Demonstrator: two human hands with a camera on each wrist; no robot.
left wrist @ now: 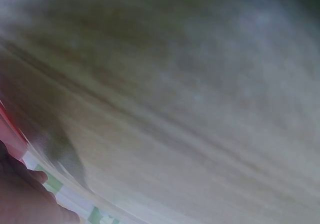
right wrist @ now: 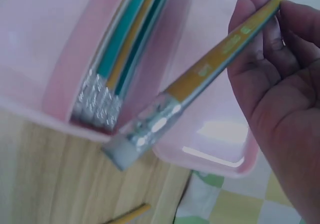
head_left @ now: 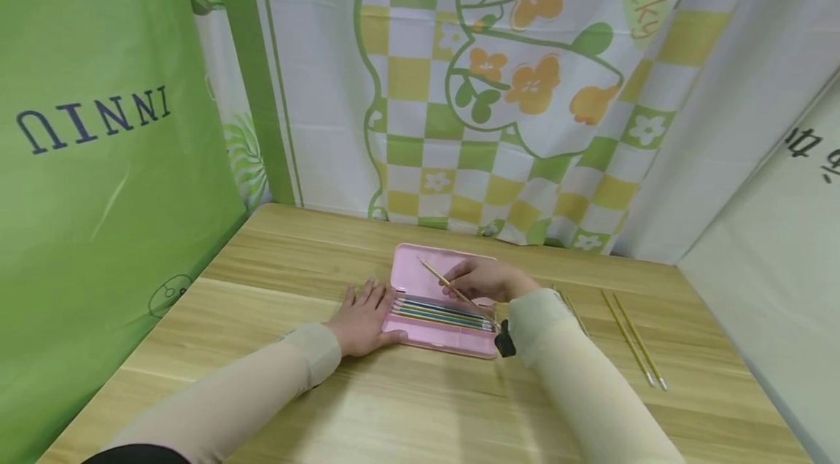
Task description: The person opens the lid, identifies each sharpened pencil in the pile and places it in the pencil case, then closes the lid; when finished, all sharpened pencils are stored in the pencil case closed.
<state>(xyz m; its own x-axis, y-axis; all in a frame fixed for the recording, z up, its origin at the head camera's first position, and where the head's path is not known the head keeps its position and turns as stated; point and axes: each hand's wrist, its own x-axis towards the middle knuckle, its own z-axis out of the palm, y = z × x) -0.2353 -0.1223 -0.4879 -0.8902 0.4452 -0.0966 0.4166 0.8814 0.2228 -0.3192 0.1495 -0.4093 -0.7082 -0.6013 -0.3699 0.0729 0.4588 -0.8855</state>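
An open pink pencil case (head_left: pixel 453 338) lies on the wooden table, its lid folded back. Several teal and yellow pencils (right wrist: pixel 125 38) lie side by side in one compartment, their silver-ferruled eraser ends together. My right hand (head_left: pixel 484 279) pinches a yellow pencil (right wrist: pixel 215 66) between thumb and fingers above the case. This pencil slants, with its white eraser end low at the case's right end and its tip up towards the lid. With fingers spread, my left hand (head_left: pixel 359 319) rests at the left end of the case, thumb along the front edge.
Two yellow pencils (head_left: pixel 630 338) lie on the table (head_left: pixel 262 347) to the right. More pencil ends (head_left: pixel 574 312) show beside the right sleeve. A patterned curtain (head_left: pixel 420 84) hangs behind the table, and a green cloth (head_left: pixel 98 216) borders its left side.
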